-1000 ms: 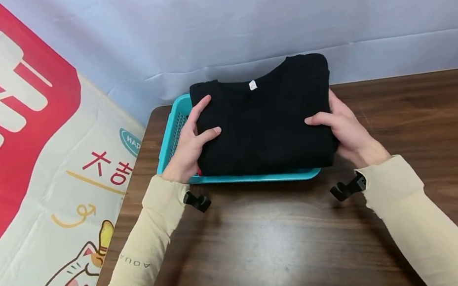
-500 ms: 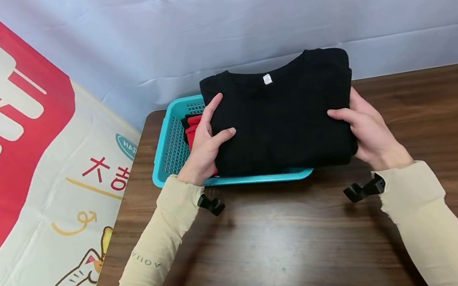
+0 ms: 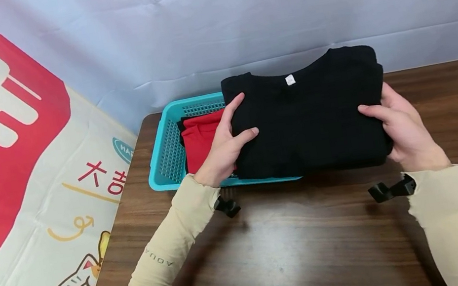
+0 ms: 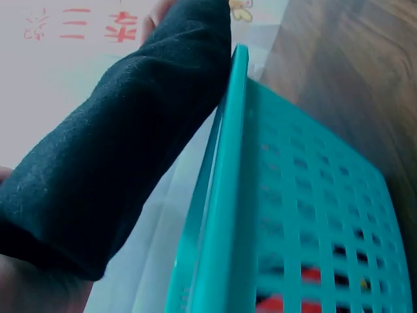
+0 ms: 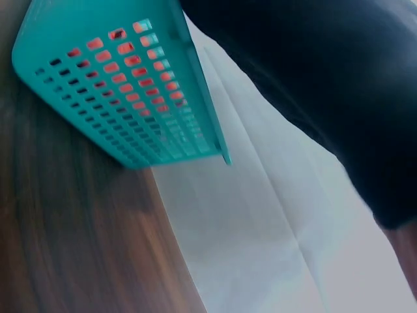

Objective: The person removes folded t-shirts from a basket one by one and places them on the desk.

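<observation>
A folded black T-shirt (image 3: 306, 120) with a small white neck label is held up between both hands, partly over a turquoise basket (image 3: 162, 148). My left hand (image 3: 224, 143) grips its left edge, thumb on the front and other fingers mostly behind. On the opposite edge my right hand (image 3: 406, 127) pinches the shirt the same way. Inside the basket lies folded red cloth (image 3: 201, 140) with something black beneath it. In the left wrist view the shirt's thick folded side (image 4: 111, 143) shows above the basket rim (image 4: 228, 182). The shirt hides the basket's right part.
The basket stands on a brown wooden table (image 3: 282, 254) near its back left corner. A pale cloth backdrop (image 3: 236, 17) hangs behind the table. On the left is a printed red and white banner (image 3: 9, 148). Wooden surface extends to the right and front.
Both hands have carried the black shirt to the right, off the basket's left part. The red cloth inside has come into view.
</observation>
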